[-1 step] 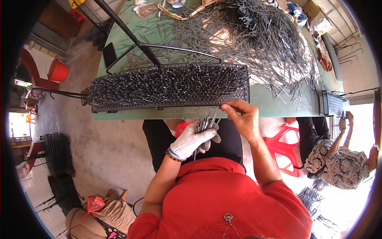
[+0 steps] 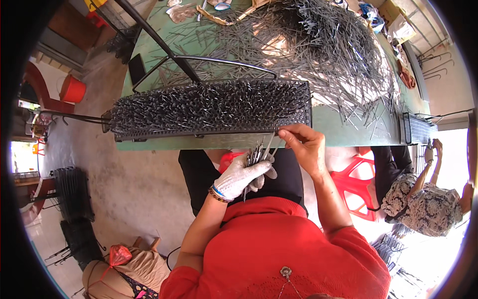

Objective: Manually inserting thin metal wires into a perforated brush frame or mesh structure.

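Note:
My left hand [image 2: 241, 174], in a whitish glove, is closed around a bundle of thin dark grey rods [image 2: 257, 152] whose tips point up toward the table edge. Bare, my right hand [image 2: 306, 147] has thumb and forefinger pinched together just beyond those tips. Whatever lies between its fingertips is too fine to make out. Right in front of both hands, a long black perforated rack [image 2: 294, 121] sits along the table's near edge. Upright dark rods [image 2: 204, 107] fill it densely, while its near right corner shows bare holes.
Loose rods [image 2: 343, 45] lie heaped across the green table [image 2: 358, 122]. Black metal bars rise from the rack's far side. Red plastic stools [image 2: 356, 182] stand under the table. At right, another person [image 2: 423, 204] works at a similar rack [image 2: 419, 130]. A red bucket [image 2: 73, 88] is at left.
My right fingertips have shifted very slightly to the right, away from the rack's near edge. My left hand and its bundle look almost the same.

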`<action>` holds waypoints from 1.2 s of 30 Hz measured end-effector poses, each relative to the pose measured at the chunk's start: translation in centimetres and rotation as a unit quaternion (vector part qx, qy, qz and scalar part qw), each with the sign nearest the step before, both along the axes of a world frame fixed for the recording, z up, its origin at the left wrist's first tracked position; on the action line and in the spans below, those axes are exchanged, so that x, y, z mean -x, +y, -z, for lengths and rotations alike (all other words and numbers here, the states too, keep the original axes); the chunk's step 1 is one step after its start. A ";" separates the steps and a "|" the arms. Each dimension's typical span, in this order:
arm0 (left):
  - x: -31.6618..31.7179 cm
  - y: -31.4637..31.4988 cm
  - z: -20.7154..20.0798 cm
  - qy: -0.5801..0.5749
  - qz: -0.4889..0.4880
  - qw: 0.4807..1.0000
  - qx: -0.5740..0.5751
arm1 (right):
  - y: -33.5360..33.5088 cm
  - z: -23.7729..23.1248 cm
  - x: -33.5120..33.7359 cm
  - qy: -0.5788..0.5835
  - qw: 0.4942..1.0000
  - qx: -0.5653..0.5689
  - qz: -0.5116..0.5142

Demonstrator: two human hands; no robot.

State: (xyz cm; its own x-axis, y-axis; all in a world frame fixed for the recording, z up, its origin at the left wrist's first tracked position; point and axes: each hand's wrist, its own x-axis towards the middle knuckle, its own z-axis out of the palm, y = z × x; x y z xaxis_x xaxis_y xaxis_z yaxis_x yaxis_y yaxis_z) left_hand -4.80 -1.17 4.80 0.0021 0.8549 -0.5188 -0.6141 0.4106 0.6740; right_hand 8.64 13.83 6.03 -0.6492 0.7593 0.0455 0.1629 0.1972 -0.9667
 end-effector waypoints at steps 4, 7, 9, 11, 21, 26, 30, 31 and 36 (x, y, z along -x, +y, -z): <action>-0.2 0.2 0.7 -0.017 -0.003 1.000 0.016 | 1.0 -0.3 -0.2 0.093 0.991 0.000 0.099; -0.2 0.1 1.2 -0.020 0.011 1.000 0.020 | 2.0 -1.4 0.2 0.114 0.981 -0.101 0.116; -0.2 -0.1 1.4 -0.022 0.019 0.999 0.015 | 2.3 -1.7 1.0 0.089 0.950 -0.284 0.094; -0.1 -0.3 1.4 -0.030 0.019 0.999 0.001 | 2.4 -1.7 1.8 0.088 0.941 -0.314 0.088; 0.0 -0.6 0.8 -0.022 0.003 1.000 0.015 | 2.6 -0.6 2.7 0.061 0.901 -0.426 0.058; 0.2 -0.5 1.0 -0.031 0.016 0.999 0.008 | 2.6 0.6 2.9 0.066 0.889 -0.453 0.016; 0.1 -0.5 0.8 -0.031 0.014 0.999 0.006 | 2.8 1.8 2.5 0.035 0.880 -0.472 -0.046; 0.1 -0.5 0.8 -0.034 0.014 0.999 0.006 | 2.7 1.6 2.5 0.036 0.880 -0.471 -0.047; 0.1 -0.4 0.4 -0.043 0.010 0.999 0.005 | 1.9 0.4 1.5 0.048 0.917 -0.395 0.025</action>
